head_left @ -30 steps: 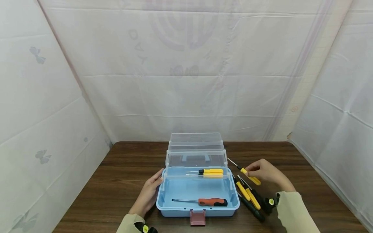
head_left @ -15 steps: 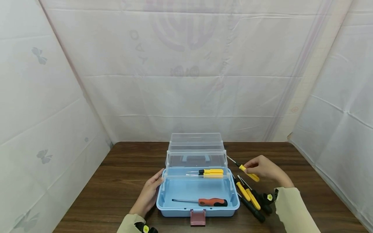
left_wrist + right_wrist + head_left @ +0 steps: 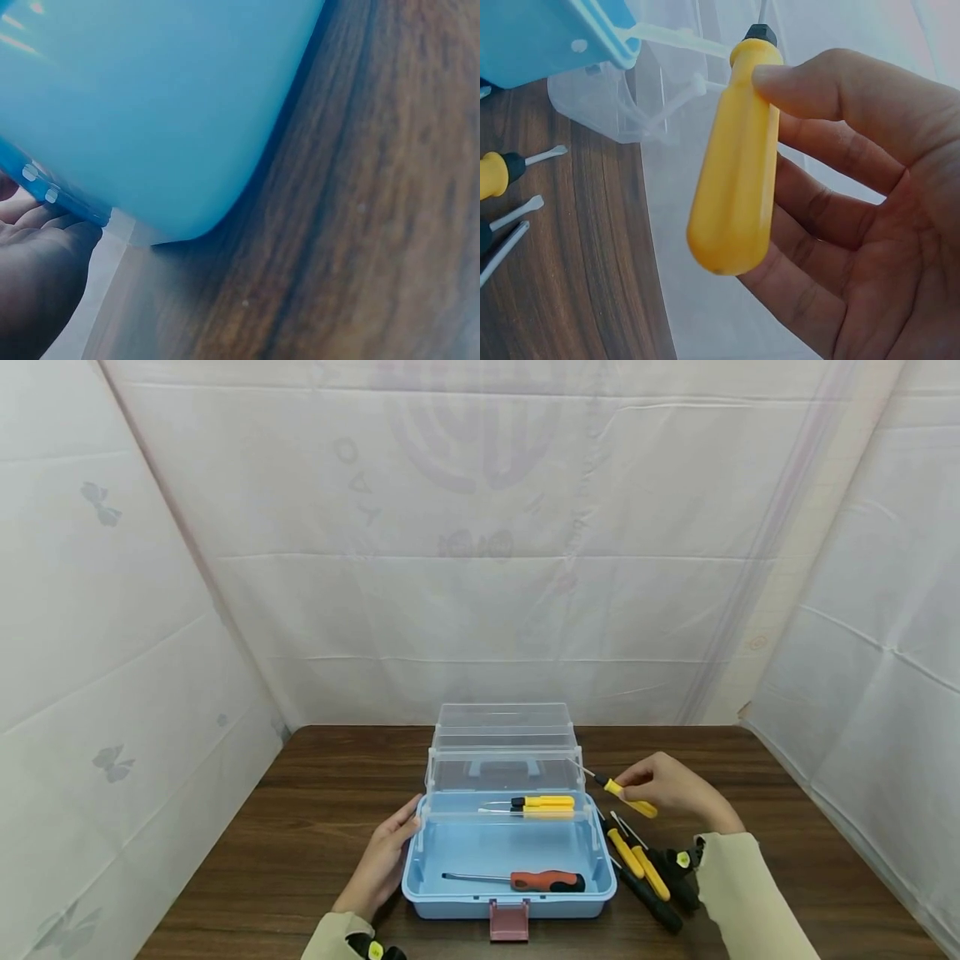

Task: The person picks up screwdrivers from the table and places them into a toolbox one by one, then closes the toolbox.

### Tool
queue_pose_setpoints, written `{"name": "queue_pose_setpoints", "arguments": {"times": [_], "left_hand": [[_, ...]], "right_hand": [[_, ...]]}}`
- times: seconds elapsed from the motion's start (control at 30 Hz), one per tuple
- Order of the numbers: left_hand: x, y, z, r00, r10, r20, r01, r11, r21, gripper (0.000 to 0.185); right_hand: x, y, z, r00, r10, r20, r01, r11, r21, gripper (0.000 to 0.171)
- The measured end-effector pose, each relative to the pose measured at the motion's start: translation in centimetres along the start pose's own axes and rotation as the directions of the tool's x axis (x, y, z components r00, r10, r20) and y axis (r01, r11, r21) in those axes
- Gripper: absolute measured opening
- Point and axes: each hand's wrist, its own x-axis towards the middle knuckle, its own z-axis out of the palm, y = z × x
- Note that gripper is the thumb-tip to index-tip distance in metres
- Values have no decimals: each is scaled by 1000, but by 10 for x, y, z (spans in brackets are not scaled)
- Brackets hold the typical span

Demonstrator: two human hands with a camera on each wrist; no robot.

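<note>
My right hand [image 3: 675, 787] pinches a yellow-handled screwdriver [image 3: 739, 165] between thumb and fingers. It is held up just right of the blue toolbox [image 3: 510, 906], its shaft pointing toward the raised clear lid [image 3: 502, 727]. My left hand [image 3: 381, 860] grips the toolbox's left side near the rim; in the left wrist view its fingertips meet the edge beside the blue wall. Inside the box, an orange-and-black screwdriver [image 3: 547, 881] lies along the front. Two yellow-handled screwdrivers [image 3: 551, 801] lie at the back, seen partly through clear plastic.
Right of the box, several yellow- and black-handled screwdrivers [image 3: 652, 872] lie bunched on the dark wooden table [image 3: 315, 802], partly beneath my right wrist. A pinkish latch [image 3: 509, 922] hangs at the box front. White sheeting [image 3: 495, 610] encloses the back and sides.
My right hand has moved left and slightly away from me with the yellow-handled screwdriver, bringing its tip over to the lid's right edge. My left hand and the toolbox stay put.
</note>
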Motion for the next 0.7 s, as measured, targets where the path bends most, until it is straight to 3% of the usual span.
{"name": "queue_pose_setpoints", "arguments": {"times": [0.37,0.7], "left_hand": [[0,0,0,1000,2,-2,-2,1000,-7,54],[0,0,1,1000,13,5,-13,1000,-21,53]], "right_hand": [[9,-9,2,1000,-26,5,26,998,-49,19],[17,-14,4,1000,-30,8,30,999,-19,19]]}}
